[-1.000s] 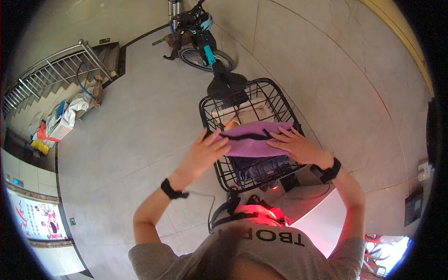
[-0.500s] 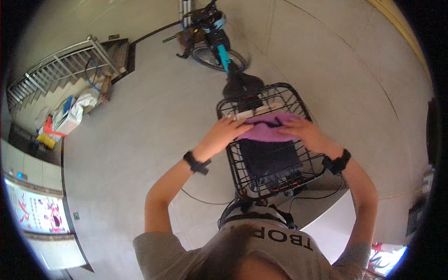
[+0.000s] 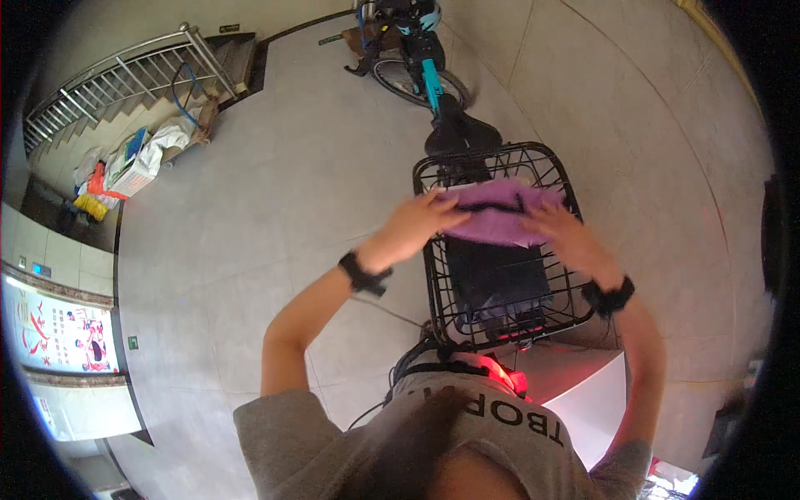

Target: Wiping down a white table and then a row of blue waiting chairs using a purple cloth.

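Observation:
A purple cloth item [image 3: 493, 225] with a black strip along its middle lies across the far half of a black wire basket [image 3: 429, 283]. My left hand [image 3: 417, 223] rests on its left end, fingers stretched out and apart. At the right end, my right hand [image 3: 575, 242] is somewhat blurred, its fingers spread over the purple cloth. Neither hand visibly grips it. Nearer to me in the basket lies a flat dark item [image 3: 496, 279]. Something pale shows in part under the cloth's far left edge; I cannot tell its kind.
Ahead of the basket are a black saddle [image 3: 467, 137] and a bike with a turquoise frame [image 3: 432, 83]. A red light [image 3: 500, 375] glows between the basket and my shirt. To the left are stairs with a metal railing [image 3: 125, 71] and a white box [image 3: 133, 177] among bags.
The view has shifted, so the basket sits farther right in it. The right fingers are spread wider on the cloth. A red light now shines below the basket.

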A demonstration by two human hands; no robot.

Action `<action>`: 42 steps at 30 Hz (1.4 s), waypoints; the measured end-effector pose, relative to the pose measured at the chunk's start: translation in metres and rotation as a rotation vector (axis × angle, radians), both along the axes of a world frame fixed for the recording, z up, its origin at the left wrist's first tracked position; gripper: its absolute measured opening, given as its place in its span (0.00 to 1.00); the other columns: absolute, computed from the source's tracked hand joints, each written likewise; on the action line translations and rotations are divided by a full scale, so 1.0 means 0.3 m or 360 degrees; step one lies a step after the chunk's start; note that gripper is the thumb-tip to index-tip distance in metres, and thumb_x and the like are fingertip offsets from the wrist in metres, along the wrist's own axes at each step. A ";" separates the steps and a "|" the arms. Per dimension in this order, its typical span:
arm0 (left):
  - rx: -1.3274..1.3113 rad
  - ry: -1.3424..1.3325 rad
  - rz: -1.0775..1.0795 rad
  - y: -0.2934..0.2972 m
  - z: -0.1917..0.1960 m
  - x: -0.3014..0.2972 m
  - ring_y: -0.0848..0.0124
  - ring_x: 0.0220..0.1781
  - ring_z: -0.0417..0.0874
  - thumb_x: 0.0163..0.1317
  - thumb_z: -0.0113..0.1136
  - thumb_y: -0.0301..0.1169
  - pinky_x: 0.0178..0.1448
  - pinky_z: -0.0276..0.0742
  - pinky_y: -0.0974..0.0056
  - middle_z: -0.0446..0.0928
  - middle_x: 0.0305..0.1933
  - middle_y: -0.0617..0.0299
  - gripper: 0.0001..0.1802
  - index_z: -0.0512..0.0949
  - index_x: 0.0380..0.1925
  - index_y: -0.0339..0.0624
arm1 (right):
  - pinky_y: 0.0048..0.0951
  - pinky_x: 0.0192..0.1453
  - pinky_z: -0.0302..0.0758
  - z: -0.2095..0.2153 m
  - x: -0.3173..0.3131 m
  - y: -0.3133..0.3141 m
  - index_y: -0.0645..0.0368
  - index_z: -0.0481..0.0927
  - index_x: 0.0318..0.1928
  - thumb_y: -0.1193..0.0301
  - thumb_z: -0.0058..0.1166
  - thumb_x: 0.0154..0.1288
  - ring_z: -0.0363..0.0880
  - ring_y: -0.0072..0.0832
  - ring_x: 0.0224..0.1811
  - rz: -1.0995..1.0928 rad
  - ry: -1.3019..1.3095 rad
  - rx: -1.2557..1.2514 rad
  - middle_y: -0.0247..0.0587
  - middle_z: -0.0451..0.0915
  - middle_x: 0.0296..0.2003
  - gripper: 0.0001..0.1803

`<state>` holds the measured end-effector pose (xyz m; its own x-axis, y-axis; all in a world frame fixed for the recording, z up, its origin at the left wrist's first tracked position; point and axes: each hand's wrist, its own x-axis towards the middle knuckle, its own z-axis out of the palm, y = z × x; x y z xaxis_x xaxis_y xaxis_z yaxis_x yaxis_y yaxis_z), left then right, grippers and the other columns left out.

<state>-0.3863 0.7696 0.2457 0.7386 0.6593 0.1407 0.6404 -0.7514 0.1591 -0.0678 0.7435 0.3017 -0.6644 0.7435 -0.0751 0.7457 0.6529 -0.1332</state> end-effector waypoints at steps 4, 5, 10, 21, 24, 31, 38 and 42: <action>-0.0209 -0.0036 -0.0118 -0.265 -0.021 -0.034 0.48 0.68 0.60 0.55 0.51 0.23 0.70 0.59 0.50 0.62 0.67 0.59 0.34 0.64 0.62 0.64 | 0.50 0.71 0.52 0.027 -0.024 -0.250 0.48 0.71 0.59 0.80 0.48 0.49 0.56 0.47 0.68 0.0052 0.0020 -0.0114 0.42 0.61 0.65 0.32; -0.0213 -0.0039 -0.0158 -0.312 0.001 -0.017 0.48 0.68 0.60 0.55 0.51 0.23 0.70 0.59 0.50 0.62 0.67 0.59 0.34 0.64 0.62 0.64 | 0.51 0.71 0.52 0.034 -0.021 -0.303 0.46 0.71 0.59 0.79 0.49 0.48 0.56 0.47 0.68 0.0028 -0.0023 -0.0161 0.40 0.61 0.66 0.33; -0.0339 -0.0272 -0.0159 -0.392 0.032 0.041 0.47 0.70 0.55 0.56 0.54 0.29 0.72 0.50 0.46 0.54 0.71 0.57 0.32 0.64 0.63 0.63 | 0.49 0.72 0.51 0.014 0.006 -0.386 0.38 0.71 0.59 0.76 0.54 0.47 0.56 0.43 0.69 0.0137 0.0004 -0.0200 0.33 0.61 0.66 0.35; -0.0209 0.0053 -0.0150 0.063 0.044 0.118 0.46 0.70 0.56 0.50 0.47 0.13 0.70 0.57 0.52 0.55 0.70 0.48 0.41 0.55 0.67 0.49 | 0.43 0.69 0.57 -0.028 0.101 0.042 0.40 0.68 0.62 0.76 0.46 0.56 0.62 0.40 0.65 0.0028 -0.0219 0.0448 0.36 0.63 0.64 0.30; -0.0203 -0.0040 -0.0021 0.170 0.014 0.111 0.46 0.69 0.57 0.49 0.47 0.12 0.69 0.58 0.52 0.56 0.69 0.47 0.43 0.54 0.68 0.51 | 0.45 0.68 0.57 -0.005 0.071 0.061 0.43 0.65 0.63 0.81 0.49 0.51 0.61 0.44 0.65 0.0012 -0.0151 0.0351 0.39 0.61 0.66 0.37; -0.0208 0.0224 -0.0159 -0.012 0.049 0.103 0.41 0.67 0.60 0.47 0.50 0.13 0.68 0.61 0.51 0.57 0.69 0.50 0.46 0.55 0.67 0.59 | 0.48 0.70 0.54 0.022 0.085 -0.069 0.47 0.68 0.61 0.82 0.49 0.47 0.58 0.50 0.67 -0.0019 -0.0055 0.0052 0.44 0.61 0.65 0.36; -0.0178 0.0313 -0.0343 -0.323 0.056 0.079 0.43 0.68 0.57 0.55 0.56 0.30 0.69 0.58 0.46 0.58 0.69 0.54 0.37 0.57 0.67 0.59 | 0.43 0.69 0.57 0.075 0.055 -0.354 0.44 0.71 0.58 0.76 0.53 0.50 0.60 0.44 0.65 -0.0081 0.0131 -0.0101 0.37 0.66 0.62 0.31; -0.0020 0.0323 -0.0500 -0.328 0.067 0.099 0.43 0.71 0.52 0.56 0.55 0.32 0.70 0.49 0.41 0.56 0.70 0.55 0.35 0.58 0.66 0.60 | 0.41 0.68 0.60 0.057 0.060 -0.399 0.44 0.71 0.58 0.76 0.56 0.47 0.60 0.42 0.65 -0.0157 0.0108 0.0001 0.35 0.67 0.61 0.33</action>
